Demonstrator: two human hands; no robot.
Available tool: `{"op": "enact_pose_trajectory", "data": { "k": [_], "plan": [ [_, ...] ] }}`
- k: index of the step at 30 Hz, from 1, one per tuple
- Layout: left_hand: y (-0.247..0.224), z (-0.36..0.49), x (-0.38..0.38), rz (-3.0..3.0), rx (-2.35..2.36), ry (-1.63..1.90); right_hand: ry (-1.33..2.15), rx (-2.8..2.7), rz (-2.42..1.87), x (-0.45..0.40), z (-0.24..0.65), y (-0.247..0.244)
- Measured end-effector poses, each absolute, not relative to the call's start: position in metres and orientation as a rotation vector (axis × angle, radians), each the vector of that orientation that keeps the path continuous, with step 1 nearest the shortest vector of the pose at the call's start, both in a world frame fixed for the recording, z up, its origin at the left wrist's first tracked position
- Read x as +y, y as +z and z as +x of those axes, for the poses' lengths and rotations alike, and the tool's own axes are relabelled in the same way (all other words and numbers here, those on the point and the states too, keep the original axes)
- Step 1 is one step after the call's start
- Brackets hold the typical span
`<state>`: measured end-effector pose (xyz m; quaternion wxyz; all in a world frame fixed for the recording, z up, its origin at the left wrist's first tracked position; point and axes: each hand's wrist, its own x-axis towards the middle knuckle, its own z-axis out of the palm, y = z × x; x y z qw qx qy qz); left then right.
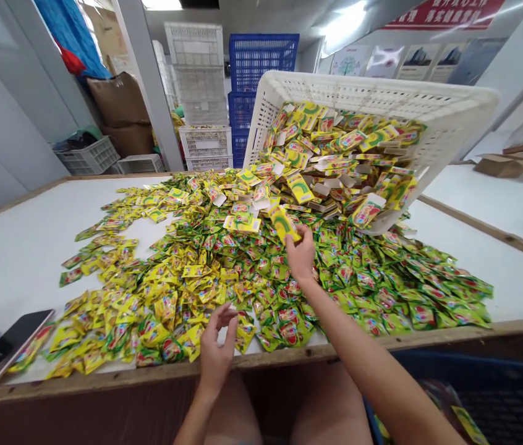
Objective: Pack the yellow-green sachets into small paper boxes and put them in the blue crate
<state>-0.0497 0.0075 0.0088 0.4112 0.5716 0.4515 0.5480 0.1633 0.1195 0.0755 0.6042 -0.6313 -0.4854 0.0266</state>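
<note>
My right hand [301,254] is closed on the near end of a small yellow box [284,224] with a green curve on it. Around it lie green candy packets [349,272] and more yellow boxes that spill from a tipped white plastic basket [456,117]. My left hand [219,340] hovers at the table's front edge with its fingers curved apart and nothing visible between them. Just beside it are yellow candy packets [166,306] in a loose heap, and a yellow packet [245,332] lies by its thumb.
A phone [11,346] lies at the left front corner of the white table [6,247]. Wooden strips [159,372] edge the table. Blue crates [264,62] and white crates [196,68] are stacked behind. Below, at right, stands a dark blue crate [484,371]. Another person is at far right.
</note>
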Motion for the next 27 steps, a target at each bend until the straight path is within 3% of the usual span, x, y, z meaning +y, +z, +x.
{"op": "enact_pose_trajectory", "data": {
  "k": [4, 8, 14, 19, 27],
  "plan": [
    [0.005, -0.050, 0.011, 1.334, 0.912, 1.404, 0.127, -1.628, -1.218, 0.024, 0.107, 0.040],
    [0.001, -0.054, 0.016, 1.099, 1.037, 1.460, 0.407, -2.159, -1.002, -0.023, 0.078, 0.025],
    [0.003, -0.055, 0.016, 0.983, 1.138, 1.619, 0.342, -1.977, -1.569, 0.006, 0.091, 0.023],
    [-0.007, -0.058, 0.017, 0.813, 1.227, 1.848, 0.402, -2.131, -1.706, 0.019, 0.082, 0.013],
    [0.017, -0.075, 0.013, 0.643, 1.097, 1.577, 0.623, -2.043, -1.597, 0.012, 0.091, 0.018]
  ]
}}
